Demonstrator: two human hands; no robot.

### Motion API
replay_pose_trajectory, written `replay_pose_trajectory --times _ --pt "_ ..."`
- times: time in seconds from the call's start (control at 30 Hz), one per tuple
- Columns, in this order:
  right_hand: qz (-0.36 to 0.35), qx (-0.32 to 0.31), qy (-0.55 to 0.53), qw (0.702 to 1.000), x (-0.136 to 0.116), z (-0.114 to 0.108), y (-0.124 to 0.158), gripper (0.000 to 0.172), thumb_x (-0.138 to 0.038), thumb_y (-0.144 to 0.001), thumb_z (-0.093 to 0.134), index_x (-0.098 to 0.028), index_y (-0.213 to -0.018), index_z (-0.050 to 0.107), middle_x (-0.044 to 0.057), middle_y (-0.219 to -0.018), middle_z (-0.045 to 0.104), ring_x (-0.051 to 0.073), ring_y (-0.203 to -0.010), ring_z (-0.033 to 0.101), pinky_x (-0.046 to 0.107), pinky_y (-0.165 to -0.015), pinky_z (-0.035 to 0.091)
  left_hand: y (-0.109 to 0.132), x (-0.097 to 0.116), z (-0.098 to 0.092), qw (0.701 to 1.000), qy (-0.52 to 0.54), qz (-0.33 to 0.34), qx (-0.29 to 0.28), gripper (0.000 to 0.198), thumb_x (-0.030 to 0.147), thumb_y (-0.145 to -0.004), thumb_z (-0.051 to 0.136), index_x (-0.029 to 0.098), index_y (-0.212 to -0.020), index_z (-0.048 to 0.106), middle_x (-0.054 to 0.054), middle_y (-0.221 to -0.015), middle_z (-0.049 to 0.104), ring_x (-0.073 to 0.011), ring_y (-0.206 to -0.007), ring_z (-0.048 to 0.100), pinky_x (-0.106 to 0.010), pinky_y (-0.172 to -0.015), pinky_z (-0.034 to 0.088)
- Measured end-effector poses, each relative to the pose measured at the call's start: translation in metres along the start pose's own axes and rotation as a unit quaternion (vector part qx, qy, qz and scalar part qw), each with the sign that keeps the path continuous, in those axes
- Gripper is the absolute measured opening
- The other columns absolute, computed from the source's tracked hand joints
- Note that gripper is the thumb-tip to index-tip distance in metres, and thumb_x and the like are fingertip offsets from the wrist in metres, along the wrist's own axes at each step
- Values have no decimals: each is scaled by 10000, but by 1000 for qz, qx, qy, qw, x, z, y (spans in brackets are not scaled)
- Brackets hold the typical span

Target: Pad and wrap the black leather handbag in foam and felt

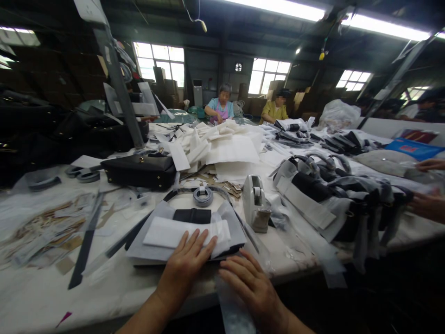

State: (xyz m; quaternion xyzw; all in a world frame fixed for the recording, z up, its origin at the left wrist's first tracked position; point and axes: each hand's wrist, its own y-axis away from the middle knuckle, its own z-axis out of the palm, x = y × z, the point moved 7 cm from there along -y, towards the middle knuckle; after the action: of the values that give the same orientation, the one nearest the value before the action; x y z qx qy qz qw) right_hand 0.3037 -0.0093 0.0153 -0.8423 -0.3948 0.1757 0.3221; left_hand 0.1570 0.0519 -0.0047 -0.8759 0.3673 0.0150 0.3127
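Note:
In front of me on the table lies a black handbag (pixel 192 216), partly covered by translucent wrapping paper (pixel 153 249). On top rests a folded white foam sheet (pixel 163 232). My left hand (pixel 187 260) presses flat on that sheet with its fingers stretched out. Beside the bag's lower right edge is my right hand (pixel 252 287), fingers extended and slightly bent, its thumb hidden. A clear plastic strip (pixel 233 308) hangs over the table edge beneath this hand; no grip on it shows. Above the bag is a wrapped coiled strap (pixel 202 197).
A tape dispenser (pixel 256 204) stands right of the bag. Several wrapped black bags (pixel 313 188) line the right side, with another person's hands (pixel 431 204) beyond. Behind are a black bag (pixel 141 169) and piled white foam sheets (pixel 232 148). Paper tags (pixel 52 227) lie left.

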Motion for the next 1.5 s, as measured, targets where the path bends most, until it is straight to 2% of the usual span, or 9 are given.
replay_pose_trajectory --times 0.17,0.37,0.7,0.83,0.93,1.13,1.27,1.37,1.5 --pt "-7 56 51 997 0 -4 0 219 -86 -946 480 -197 -885 659 35 -1076 754 155 -1110 653 386 -1136 392 -1 -2 -2 1000 7 -6 9 438 192 -1003 300 269 -1381 509 -57 -1360 609 -267 -1218 596 -479 -991 522" --pt "-41 8 73 996 8 -2 -19 170 -59 -917 505 -141 -836 630 135 -1304 635 286 -1343 458 475 -1091 445 0 -3 -1 1000 18 -12 8 438 180 -998 318 270 -1383 506 -57 -1370 601 -261 -1238 579 -467 -1018 495" --pt "-33 17 3 999 14 7 -13 213 -48 -930 458 -124 -890 653 130 -1130 727 204 -1145 644 374 -1028 519 -1 -2 -4 1000 15 -3 21 435 185 -1011 294 258 -1384 503 -48 -1416 559 -250 -1267 553 -449 -1040 464" --pt "-19 25 -1 999 16 8 -14 218 -50 -934 461 -102 -964 670 118 -1096 741 191 -1128 655 345 -1027 521 2 2 0 998 4 55 -1 451 148 -1008 259 191 -1405 470 -65 -1523 420 -232 -1366 437 -478 -1146 315" --pt "-16 34 -6 999 16 8 -13 233 -53 -938 447 -104 -958 674 116 -1092 743 187 -1127 655 343 -1026 522 4 1 -1 995 32 92 -11 466 117 -992 282 220 -1411 456 -23 -1493 471 -210 -1359 442 -496 -1195 174" --pt "-5 41 -14 999 16 10 -9 197 -52 -929 480 -88 -903 672 126 -1086 743 197 -1128 655 352 -1053 494 -16 1 -11 973 96 138 -158 490 202 -933 458 209 -1422 427 -89 -1399 572 -273 -1214 590 -521 -1082 363" --pt "2 43 -16 999 17 8 -11 227 -56 -939 456 -106 -874 667 117 -1107 738 187 -1121 658 343 -1037 506 -33 -1 -15 945 168 150 -236 598 423 -852 621 182 -1379 471 -122 -1364 595 -308 -1181 604 -634 -1136 265" --pt "10 46 -21 999 17 6 -12 245 -57 -943 438 -114 -883 668 112 -1089 744 184 -1119 659 341 -1028 513 -31 -5 -11 946 189 148 -217 727 436 -795 701 223 -1428 413 -89 -1376 588 -287 -1202 591 -537 -1097 407" --pt "22 37 -29 999 18 9 -12 251 -44 -936 434 -109 -945 677 112 -1110 737 179 -1123 656 348 -1036 509 -14 -5 -2 971 155 131 -129 630 281 -859 641 204 -1441 413 -95 -1424 542 -274 -1312 502 -448 -1051 485"
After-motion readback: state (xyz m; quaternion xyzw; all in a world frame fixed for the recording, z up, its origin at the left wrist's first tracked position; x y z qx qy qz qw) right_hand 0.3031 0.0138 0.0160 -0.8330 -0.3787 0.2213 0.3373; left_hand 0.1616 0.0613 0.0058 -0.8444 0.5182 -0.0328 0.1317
